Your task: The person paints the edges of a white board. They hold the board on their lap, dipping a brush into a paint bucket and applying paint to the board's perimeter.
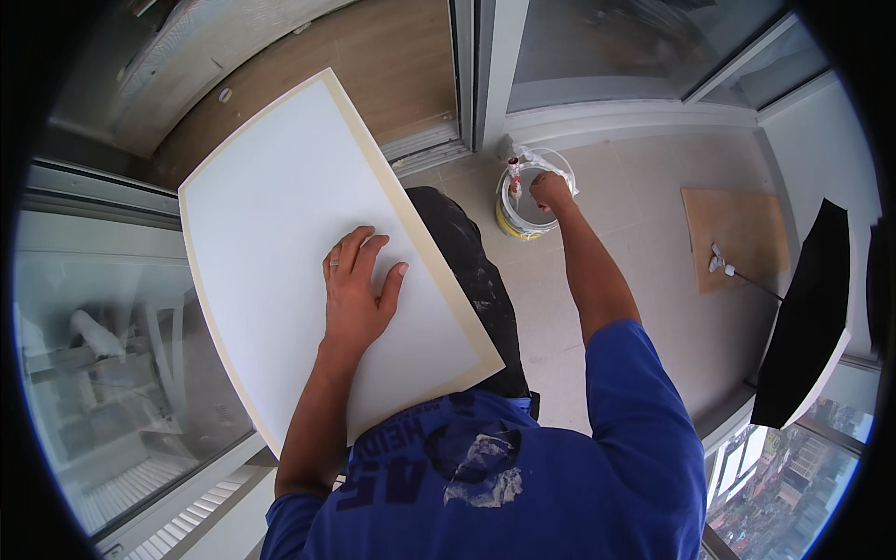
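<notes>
A large white board (261, 215) with tan tape along its edges (411, 207) lies tilted across my lap. My left hand (357, 285) rests on its face, fingers spread and a ring on one finger. To the right, a paint bucket (515, 227) with white and yellow sides stands on the floor. My right hand (553, 191) is at its opening, fingers curled closed; whatever they hold is hidden beneath the hand. A red-handled paintbrush (514, 177) stands inside the bucket, left of that hand. White plastic (549, 157) hangs over the far rim.
Glass panels (103, 327) stand at the left, and a door frame (471, 75) rises beyond the board. At the right, a brown sheet (733, 219) lies on the tiled floor (644, 215), near a black panel (807, 322) with a thin rod. A window (793, 476) is lower right.
</notes>
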{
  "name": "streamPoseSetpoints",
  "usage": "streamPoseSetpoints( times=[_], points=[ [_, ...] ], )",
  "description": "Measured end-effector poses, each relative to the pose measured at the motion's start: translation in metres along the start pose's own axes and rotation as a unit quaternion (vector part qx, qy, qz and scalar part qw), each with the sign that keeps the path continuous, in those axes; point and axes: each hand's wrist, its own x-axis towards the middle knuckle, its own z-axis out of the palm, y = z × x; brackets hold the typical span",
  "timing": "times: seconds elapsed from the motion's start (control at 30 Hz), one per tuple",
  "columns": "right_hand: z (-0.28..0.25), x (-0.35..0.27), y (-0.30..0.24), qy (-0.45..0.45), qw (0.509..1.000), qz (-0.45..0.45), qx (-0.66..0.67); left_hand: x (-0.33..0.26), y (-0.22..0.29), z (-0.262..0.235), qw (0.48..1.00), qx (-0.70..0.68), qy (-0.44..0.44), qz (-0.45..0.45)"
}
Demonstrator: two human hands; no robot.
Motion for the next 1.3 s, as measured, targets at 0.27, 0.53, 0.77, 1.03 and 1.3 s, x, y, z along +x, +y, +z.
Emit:
streamPoseSetpoints(
  times=[0.27,0.53,0.77,1.03,1.3],
  points=[
    [0.016,0.012,-0.016,-0.005,0.998,0.047,0.044,0.002,-0.012,0.000,1.000,-0.017,0.011,-0.019],
    [0.033,0.028,-0.001,-0.038,0.996,0.081,-0.005,0.006,-0.018,0.000,0.999,-0.045,0.012,-0.029],
    [0.026,0.019,-0.004,-0.049,0.996,0.067,-0.029,0.005,-0.020,0.000,0.998,-0.056,0.017,-0.028],
    [-0.034,-0.048,-0.032,0.016,0.992,0.048,0.113,0.008,-0.022,0.000,0.997,-0.071,0.029,-0.028],
    [-0.057,-0.146,0.002,0.097,0.919,0.032,0.380,0.005,-0.025,0.001,0.995,-0.084,0.044,-0.011]
  ],
)
